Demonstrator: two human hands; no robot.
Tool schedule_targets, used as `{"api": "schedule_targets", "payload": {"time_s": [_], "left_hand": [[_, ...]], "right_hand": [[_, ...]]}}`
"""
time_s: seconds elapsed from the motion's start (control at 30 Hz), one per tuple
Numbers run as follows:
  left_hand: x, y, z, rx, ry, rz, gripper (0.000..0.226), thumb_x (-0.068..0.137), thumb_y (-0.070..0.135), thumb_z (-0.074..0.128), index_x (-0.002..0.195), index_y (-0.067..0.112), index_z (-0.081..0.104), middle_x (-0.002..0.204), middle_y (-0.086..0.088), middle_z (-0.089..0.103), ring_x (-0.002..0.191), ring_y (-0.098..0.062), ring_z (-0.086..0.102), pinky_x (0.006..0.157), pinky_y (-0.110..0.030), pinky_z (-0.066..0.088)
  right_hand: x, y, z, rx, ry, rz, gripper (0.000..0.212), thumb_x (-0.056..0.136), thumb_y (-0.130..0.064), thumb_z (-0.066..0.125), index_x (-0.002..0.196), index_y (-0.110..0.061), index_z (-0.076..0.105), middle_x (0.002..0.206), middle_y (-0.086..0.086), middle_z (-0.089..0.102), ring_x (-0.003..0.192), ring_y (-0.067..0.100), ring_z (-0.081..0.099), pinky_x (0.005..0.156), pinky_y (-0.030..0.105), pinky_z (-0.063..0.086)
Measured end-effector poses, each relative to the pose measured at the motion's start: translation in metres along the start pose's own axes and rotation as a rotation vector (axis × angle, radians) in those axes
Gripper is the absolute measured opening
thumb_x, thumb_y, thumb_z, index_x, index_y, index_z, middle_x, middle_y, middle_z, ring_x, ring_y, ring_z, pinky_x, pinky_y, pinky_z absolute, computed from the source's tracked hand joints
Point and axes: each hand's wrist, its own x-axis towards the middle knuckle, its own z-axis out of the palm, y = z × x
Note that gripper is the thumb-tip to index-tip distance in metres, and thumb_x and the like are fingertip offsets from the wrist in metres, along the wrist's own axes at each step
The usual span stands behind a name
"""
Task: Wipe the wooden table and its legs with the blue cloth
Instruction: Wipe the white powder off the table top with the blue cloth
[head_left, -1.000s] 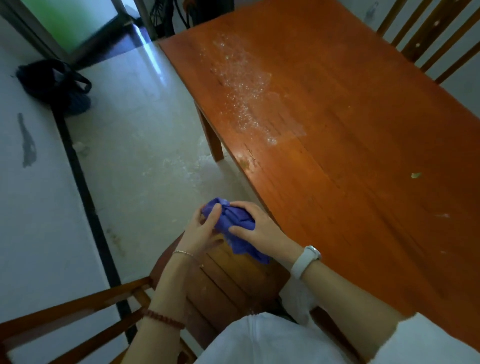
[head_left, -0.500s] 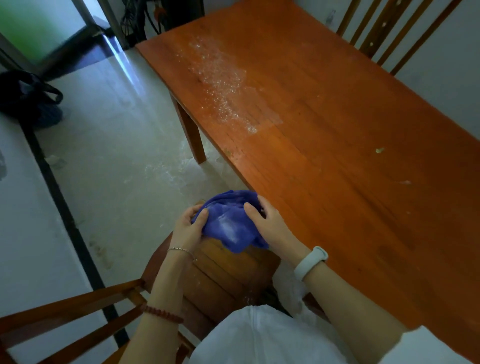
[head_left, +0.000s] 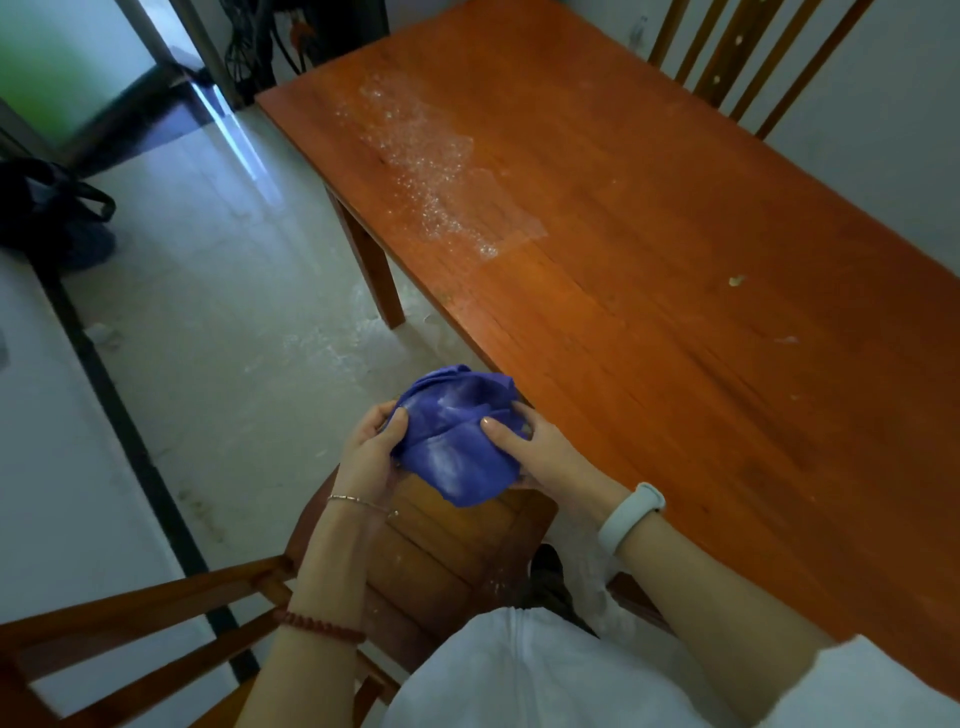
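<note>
The blue cloth (head_left: 456, 435) is bunched between both hands, just off the near left edge of the wooden table (head_left: 675, 291). My left hand (head_left: 370, 452) grips its left side and my right hand (head_left: 540, 457) grips its right side. White dusty smears show on the cloth. A wet, bubbly patch (head_left: 431, 176) lies on the tabletop towards the far left end. One table leg (head_left: 370, 260) stands on the pale floor under that end. Small crumbs (head_left: 736, 280) dot the wood at the right.
A wooden chair (head_left: 431, 545) stands below my hands, its backrest rails at the bottom left. Another chair back (head_left: 737, 57) rises behind the table's far side. A dark bag (head_left: 47, 213) lies on the floor at left. Cables hang by the doorway.
The cloth has been spread wider between my hands, from a tight bunch to a broader bundle. The view has shifted so more of the table's far end shows.
</note>
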Motion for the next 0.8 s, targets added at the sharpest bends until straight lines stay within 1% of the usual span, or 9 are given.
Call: {"api": "schedule_targets", "payload": {"time_s": [0.07, 0.2, 0.33, 0.47, 0.53, 0.57, 0.6, 0.7, 0.8], "left_hand": [[-0.001, -0.004, 0.001, -0.015, 0.037, -0.031, 0.017, 0.093, 0.008, 0.043, 0.081, 0.013, 0.053, 0.079, -0.005, 0.061, 0.067, -0.017, 0.061, 0.051, -0.022, 0.053], [-0.002, -0.016, 0.003, -0.143, 0.140, -0.153, 0.019, 0.095, 0.008, 0.040, 0.079, 0.011, 0.051, 0.071, -0.008, 0.065, 0.058, -0.018, 0.065, 0.044, -0.025, 0.053], [-0.005, -0.017, 0.001, -0.386, 0.141, -0.322, 0.025, 0.096, 0.015, 0.035, 0.086, 0.009, 0.057, 0.061, -0.005, 0.069, 0.054, -0.017, 0.067, 0.047, -0.027, 0.055], [-0.009, -0.012, 0.000, -0.283, 0.068, -0.470, 0.048, 0.093, 0.036, 0.042, 0.067, 0.009, 0.073, 0.069, -0.010, 0.070, 0.057, -0.022, 0.068, 0.048, -0.029, 0.056], [-0.007, -0.013, 0.004, -0.132, 0.099, -0.478, 0.026, 0.090, 0.025, 0.051, 0.096, 0.005, 0.066, 0.098, -0.016, 0.067, 0.070, -0.025, 0.066, 0.053, -0.031, 0.055], [-0.005, -0.014, 0.007, -0.099, 0.146, -0.428, 0.027, 0.088, 0.014, 0.055, 0.113, 0.004, 0.056, 0.111, -0.017, 0.061, 0.075, -0.025, 0.063, 0.056, -0.033, 0.053], [-0.003, -0.014, 0.009, -0.075, 0.217, -0.371, 0.044, 0.086, 0.004, 0.057, 0.128, 0.006, 0.044, 0.118, -0.014, 0.056, 0.078, -0.023, 0.061, 0.060, -0.035, 0.052], [-0.009, -0.007, 0.017, -0.001, 0.254, -0.220, 0.061, 0.083, -0.009, 0.056, 0.135, 0.014, 0.038, 0.122, -0.015, 0.051, 0.084, -0.026, 0.059, 0.073, -0.040, 0.051], [-0.018, 0.004, 0.021, 0.105, 0.146, -0.138, 0.052, 0.082, -0.011, 0.056, 0.123, 0.021, 0.049, 0.127, -0.021, 0.050, 0.082, -0.031, 0.062, 0.066, -0.037, 0.057]], "right_hand": [[0.004, 0.000, -0.001, -0.065, 0.047, -0.052, 0.028, 0.085, -0.017, 0.065, 0.111, -0.019, 0.053, 0.116, 0.005, 0.060, 0.106, 0.023, 0.058, 0.092, 0.043, 0.049], [-0.007, -0.003, 0.002, -0.434, 0.191, -0.489, 0.011, 0.083, -0.007, 0.060, 0.091, -0.015, 0.059, 0.084, -0.012, 0.057, 0.079, -0.003, 0.053, 0.071, 0.011, 0.041], [-0.027, 0.011, 0.001, -0.837, -0.075, -0.804, 0.015, 0.079, -0.011, 0.052, 0.090, -0.020, 0.055, 0.099, -0.002, 0.062, 0.096, 0.007, 0.056, 0.086, 0.018, 0.043], [-0.037, 0.027, -0.011, -0.940, -0.292, -0.776, 0.019, 0.084, -0.023, 0.039, 0.090, -0.019, 0.056, 0.110, 0.000, 0.064, 0.112, 0.012, 0.054, 0.094, 0.027, 0.047], [-0.036, 0.028, -0.017, -1.012, -0.349, -0.712, 0.018, 0.087, -0.022, 0.040, 0.094, -0.020, 0.057, 0.118, -0.002, 0.061, 0.121, 0.011, 0.047, 0.096, 0.028, 0.044], [-0.035, 0.028, -0.020, -1.043, -0.383, -0.664, 0.018, 0.088, -0.016, 0.043, 0.098, -0.020, 0.057, 0.122, -0.003, 0.059, 0.124, 0.010, 0.042, 0.098, 0.026, 0.041], [-0.036, 0.029, -0.023, -1.044, -0.410, -0.596, 0.023, 0.087, -0.009, 0.045, 0.104, -0.019, 0.057, 0.124, -0.004, 0.057, 0.125, 0.008, 0.040, 0.100, 0.024, 0.039], [-0.033, 0.033, -0.033, -0.827, -0.293, -0.403, 0.041, 0.082, -0.011, 0.047, 0.122, -0.020, 0.050, 0.128, -0.004, 0.051, 0.121, 0.005, 0.043, 0.104, 0.028, 0.038], [-0.023, 0.036, -0.031, -0.694, -0.074, -0.489, 0.061, 0.085, -0.029, 0.054, 0.138, -0.033, 0.024, 0.143, -0.013, 0.027, 0.133, -0.002, 0.021, 0.112, 0.019, 0.022]]}}
